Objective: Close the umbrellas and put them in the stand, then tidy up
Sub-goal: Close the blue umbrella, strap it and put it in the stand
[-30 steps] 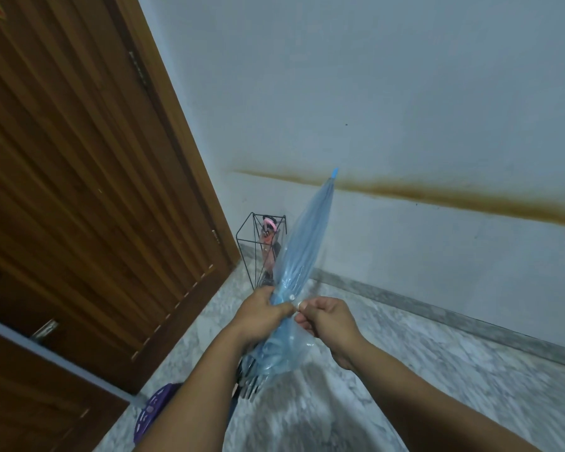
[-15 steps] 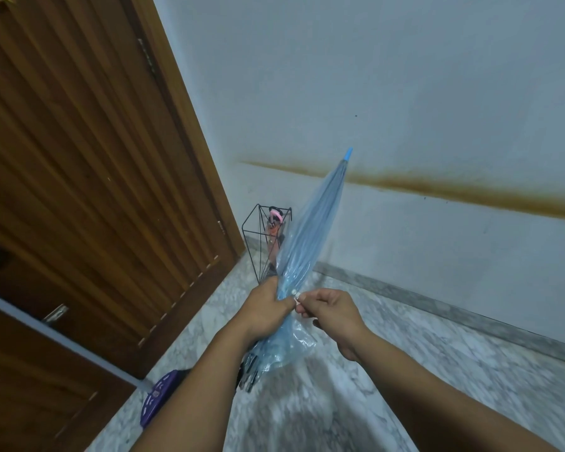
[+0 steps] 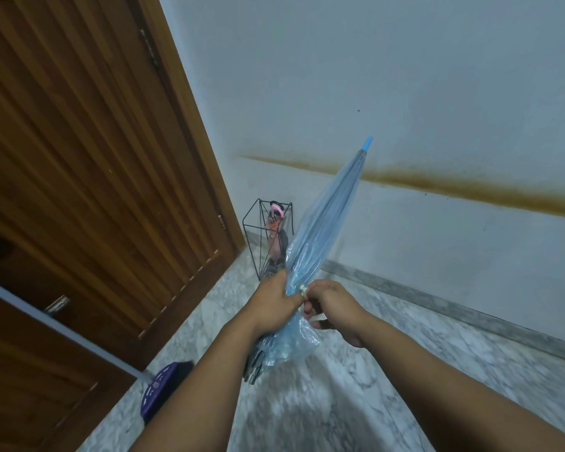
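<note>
left hand (image 3: pixel 271 305) grips the folded clear blue umbrella (image 3: pixel 323 230); right hand (image 3: pixel 335 308) pinches its strap, hard to see. its handle is hidden behind the left arm, and the wire stand (image 3: pixel 261 230) behind is partly blocked.

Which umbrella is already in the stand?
The pink-handled umbrella, standing inside the black wire stand in the corner. The pale blue umbrella is held by both hands.

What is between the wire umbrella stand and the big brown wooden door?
Head view: just bare marble floor lies between the black wire stand and the wooden door.
</note>
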